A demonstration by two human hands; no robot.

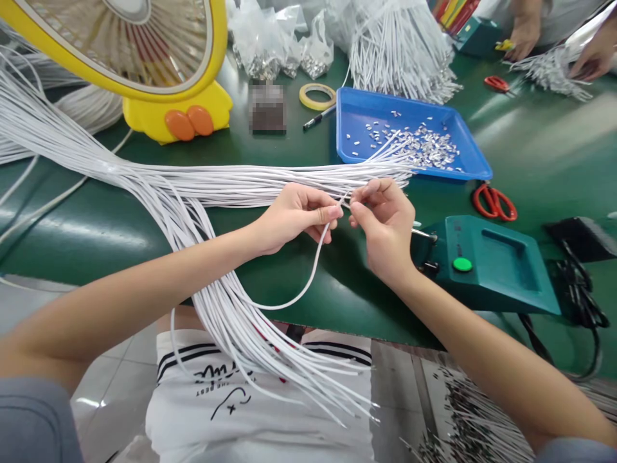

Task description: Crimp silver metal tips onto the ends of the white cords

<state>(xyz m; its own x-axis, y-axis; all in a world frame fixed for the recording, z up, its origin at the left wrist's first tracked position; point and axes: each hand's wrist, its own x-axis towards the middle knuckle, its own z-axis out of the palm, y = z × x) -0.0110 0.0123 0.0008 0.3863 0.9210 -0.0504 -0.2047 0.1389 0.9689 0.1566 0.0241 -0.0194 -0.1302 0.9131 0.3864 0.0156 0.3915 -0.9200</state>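
Note:
My left hand (pixel 308 215) pinches a single white cable (pixel 315 263) close to its end; the cable loops down below the hand. Thumb and fingers of my right hand (pixel 383 222) are closed at the tip of that cable, on a small piece too hidden to make out. Behind both hands, a thick bundle of white cables (pixel 231 183) lies across the green table. Part of the bundle (pixel 226 308) bends over the front edge onto my lap. A blue tray (pixel 347 138) with small metal pieces (pixel 429 148) stands beyond my right hand, and cable ends reach over its near rim.
A green device (pixel 501 257) and red scissors (pixel 495 201) lie right of my right hand. Farther back are a yellow fan (pixel 216 58), tape (pixel 317 96), a pen (pixel 318 118) and bags of metal parts (pixel 263 48). Another person's hands (pixel 525 35) work at the back right.

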